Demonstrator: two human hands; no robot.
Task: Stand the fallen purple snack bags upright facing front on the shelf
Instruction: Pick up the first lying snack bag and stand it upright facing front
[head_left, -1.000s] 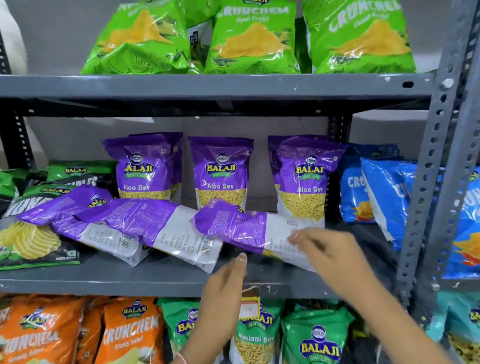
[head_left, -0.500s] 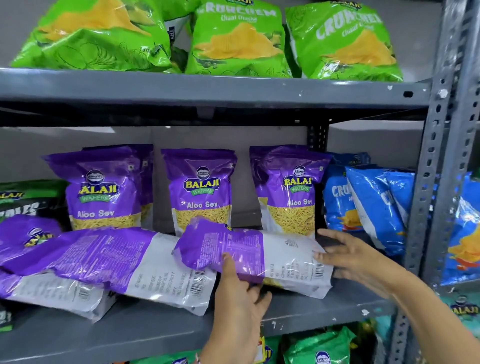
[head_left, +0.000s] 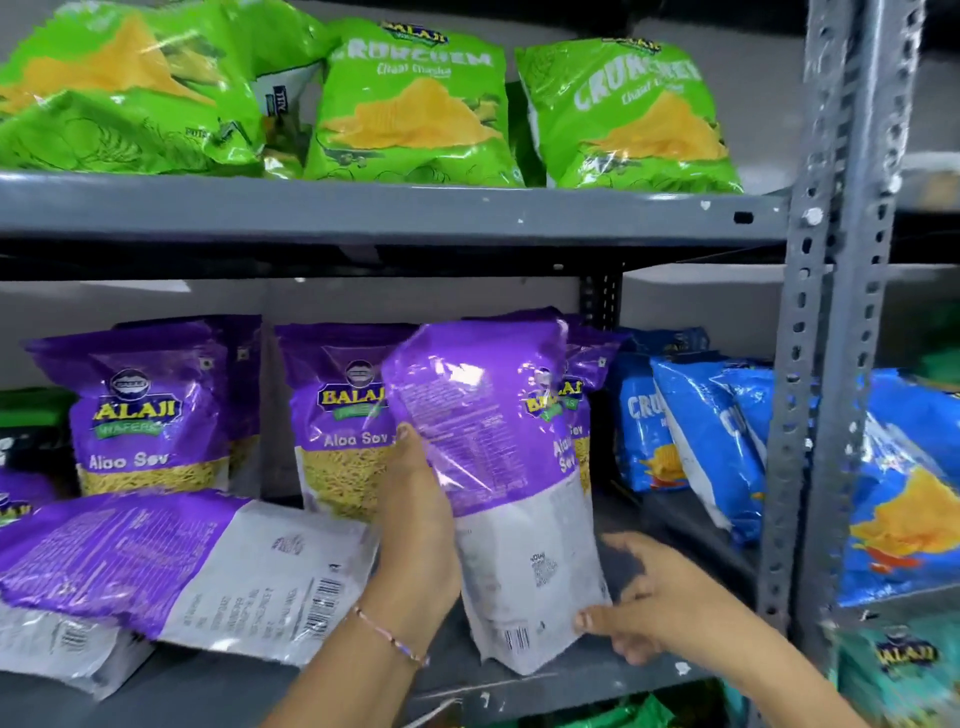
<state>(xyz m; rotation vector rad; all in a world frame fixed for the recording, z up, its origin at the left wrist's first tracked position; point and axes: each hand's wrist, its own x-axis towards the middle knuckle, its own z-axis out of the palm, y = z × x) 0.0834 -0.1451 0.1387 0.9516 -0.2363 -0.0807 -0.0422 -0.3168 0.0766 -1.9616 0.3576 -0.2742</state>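
A purple snack bag (head_left: 498, 467) is upright over the middle shelf (head_left: 597, 675), its printed white-and-purple back toward me. My left hand (head_left: 415, 514) grips its left edge. My right hand (head_left: 644, 608) holds its lower right corner. Another purple bag (head_left: 171, 566) lies flat on its face at the left, overlapping one more fallen bag (head_left: 57, 644) beneath it. Three purple Aloo Sev bags stand facing front behind: one at the left (head_left: 140, 410), one in the middle (head_left: 343, 426), and one (head_left: 582, 395) mostly hidden by the held bag.
Green chip bags (head_left: 415, 109) fill the upper shelf. Blue chip bags (head_left: 691, 431) lean at the right of the middle shelf. A perforated grey upright post (head_left: 821, 332) stands at the right. More bags show below the shelf edge.
The rightmost fallen purple bag has been lifted from lying flat to upright, with both hands now gripping it. The view has moved closer and up.
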